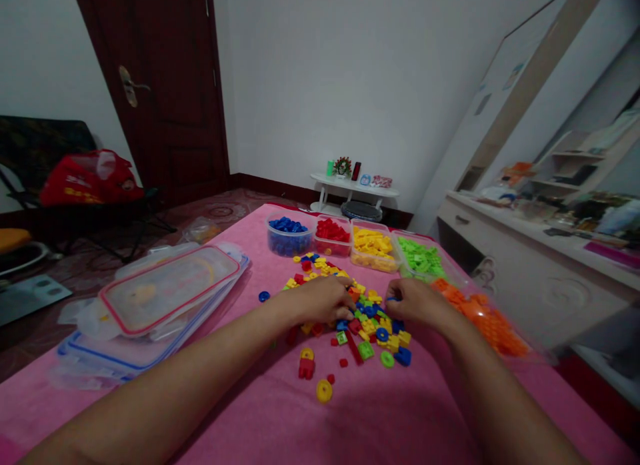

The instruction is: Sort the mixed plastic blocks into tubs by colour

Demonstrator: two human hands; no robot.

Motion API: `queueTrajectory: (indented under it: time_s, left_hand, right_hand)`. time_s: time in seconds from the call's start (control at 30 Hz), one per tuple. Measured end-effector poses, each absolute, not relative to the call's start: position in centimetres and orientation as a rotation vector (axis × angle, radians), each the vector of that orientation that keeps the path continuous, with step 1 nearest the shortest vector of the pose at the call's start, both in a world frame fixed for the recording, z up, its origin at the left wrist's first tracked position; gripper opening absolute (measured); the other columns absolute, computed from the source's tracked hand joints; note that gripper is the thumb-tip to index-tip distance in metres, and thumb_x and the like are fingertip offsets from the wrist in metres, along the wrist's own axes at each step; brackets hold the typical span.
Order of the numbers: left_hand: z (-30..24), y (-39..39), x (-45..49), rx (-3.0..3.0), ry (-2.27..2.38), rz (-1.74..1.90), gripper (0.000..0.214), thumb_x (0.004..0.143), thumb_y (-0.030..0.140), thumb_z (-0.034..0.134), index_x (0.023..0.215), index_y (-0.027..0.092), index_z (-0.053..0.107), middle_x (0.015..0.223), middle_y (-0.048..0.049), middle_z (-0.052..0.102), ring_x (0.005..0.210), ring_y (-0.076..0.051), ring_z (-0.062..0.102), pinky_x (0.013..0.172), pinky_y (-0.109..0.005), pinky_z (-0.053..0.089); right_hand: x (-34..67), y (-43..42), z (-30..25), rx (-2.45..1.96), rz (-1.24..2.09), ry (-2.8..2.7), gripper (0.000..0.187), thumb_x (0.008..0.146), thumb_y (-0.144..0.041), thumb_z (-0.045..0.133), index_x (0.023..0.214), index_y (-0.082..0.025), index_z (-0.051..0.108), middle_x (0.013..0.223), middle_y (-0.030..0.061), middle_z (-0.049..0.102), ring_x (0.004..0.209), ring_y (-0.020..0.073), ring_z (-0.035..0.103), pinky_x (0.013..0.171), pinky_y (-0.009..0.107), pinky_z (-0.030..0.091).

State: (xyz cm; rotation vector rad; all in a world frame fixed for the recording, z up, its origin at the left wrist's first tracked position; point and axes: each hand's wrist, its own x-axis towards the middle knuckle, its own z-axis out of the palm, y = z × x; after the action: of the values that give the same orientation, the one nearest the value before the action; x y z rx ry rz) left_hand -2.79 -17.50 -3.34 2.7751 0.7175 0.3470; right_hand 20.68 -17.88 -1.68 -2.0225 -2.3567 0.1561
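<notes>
A mixed pile of small plastic building pieces [367, 326] in red, yellow, blue and green lies on the pink cloth [280, 422]. My left hand [325, 300] reaches into the pile from the left, its fingers curled down and pressed together. What those fingertips hold, if anything, is hidden; an orange piece [354, 294] shows right beside them. At the pile's right edge is my right hand [414, 301], closed with thumb and finger pinched on a blue building piece [393, 298]. Closer to me lie a yellow wheel [324, 390] and a red figure-like piece [307, 367].
Behind the pile stand clear tubs of blue [289, 244], red [332, 242], yellow [373, 255] and green pieces [420, 257]. An orange-filled tub [487, 322] sits beside my right forearm. Stacked lids [170, 292] lie at left. A dresser [540, 252] stands right of the table.
</notes>
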Motion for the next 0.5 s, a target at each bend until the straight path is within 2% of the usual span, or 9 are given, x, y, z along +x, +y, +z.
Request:
queueTrajectory:
  time_s: [0.07, 0.2, 0.33, 0.43, 0.5]
  left_hand:
    - [-2.8, -17.6, -2.9, 2.807, 0.777, 0.368, 0.015, 0.076, 0.029, 0.061, 0.083, 0.020, 0.071, 0.124, -0.0095, 0.055, 0.113, -0.026, 0.052, 0.091, -0.032, 0.041]
    - [-2.6, -18.0, -2.7, 2.838, 0.797, 0.437, 0.011, 0.069, 0.024, 0.065, 0.076, 0.017, 0.070, 0.123, -0.0101, 0.055, 0.103, -0.025, 0.056, 0.086, -0.032, 0.044]
    - [-2.5, -17.8, -2.2, 2.620, 0.961, 0.685, 0.011, 0.065, 0.022, 0.062, 0.073, 0.015, 0.065, 0.092, -0.0082, 0.065, 0.083, -0.021, 0.060, 0.074, -0.030, 0.047]
    - [-2.1, -17.5, -1.9, 2.087, 1.047, 0.820, 0.009, 0.069, 0.023, 0.056, 0.069, 0.014, 0.057, 0.064, -0.0033, 0.061, 0.062, -0.016, 0.060, 0.060, -0.027, 0.048]
    - [-1.9, -17.4, -1.7, 1.665, 0.960, 0.809, 0.010, 0.071, 0.024, 0.053, 0.070, 0.014, 0.053, 0.059, -0.0018, 0.059, 0.053, -0.013, 0.059, 0.052, -0.023, 0.047]
  right_hand:
    - [20.1, -18.2, -1.3, -1.952, 0.082, -2.335, 0.012, 0.069, -0.028, 0.055, 0.069, -0.019, 0.062, 0.066, 0.0019, 0.062, 0.058, 0.0123, 0.052, 0.050, 0.022, 0.027]
    - [18.6, -18.9, -1.1, -1.874, 0.119, -2.432, 0.016, 0.066, -0.031, 0.062, 0.078, -0.024, 0.069, 0.075, 0.0009, 0.066, 0.064, 0.0135, 0.056, 0.053, 0.022, 0.029]
    - [17.4, -19.5, -1.5, -1.871, 0.162, -2.465, 0.022, 0.065, -0.030, 0.063, 0.085, -0.028, 0.071, 0.080, 0.0006, 0.068, 0.068, 0.0145, 0.059, 0.054, 0.022, 0.030]
    - [16.7, -19.8, -1.8, -1.812, 0.154, -2.492, 0.020, 0.066, -0.025, 0.061, 0.083, -0.025, 0.070, 0.077, 0.0017, 0.068, 0.064, 0.0130, 0.057, 0.053, 0.022, 0.030]
    - [16.5, -19.8, -1.8, -1.802, 0.155, -2.494, 0.015, 0.066, -0.024, 0.061, 0.077, -0.022, 0.070, 0.072, 0.0022, 0.067, 0.059, 0.0123, 0.055, 0.052, 0.022, 0.030]
